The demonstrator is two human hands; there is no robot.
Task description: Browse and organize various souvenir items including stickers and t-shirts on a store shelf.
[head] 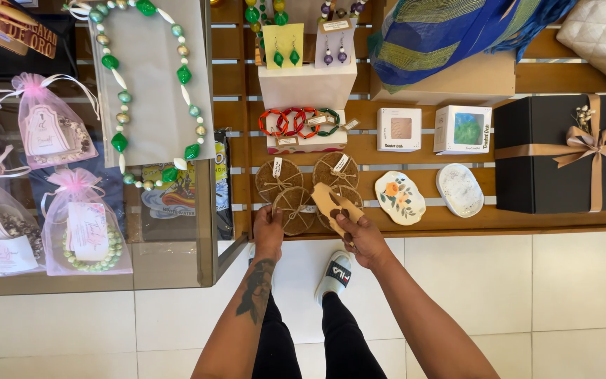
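The right hand (363,237) pinches a tan card tag (336,204) above the bench (527,219) front edge, its long axis running diagonally, upper-left to lower-right. The left hand (268,228), fingers curled, rests against a round woven coaster (294,209).

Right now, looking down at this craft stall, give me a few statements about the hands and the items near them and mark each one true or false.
1. The right hand holds a tan wooden piece. True.
2. The left hand rests on the black gift box. False: it touches a round woven coaster; the box sits far to the right.
3. The flower-painted dish lies to the right of the coasters. True.
4. The pink mesh pouches hang above the white-mounted earrings. False: they lie on the glass counter at left.
5. The box ribbon is green. False: it is tan.
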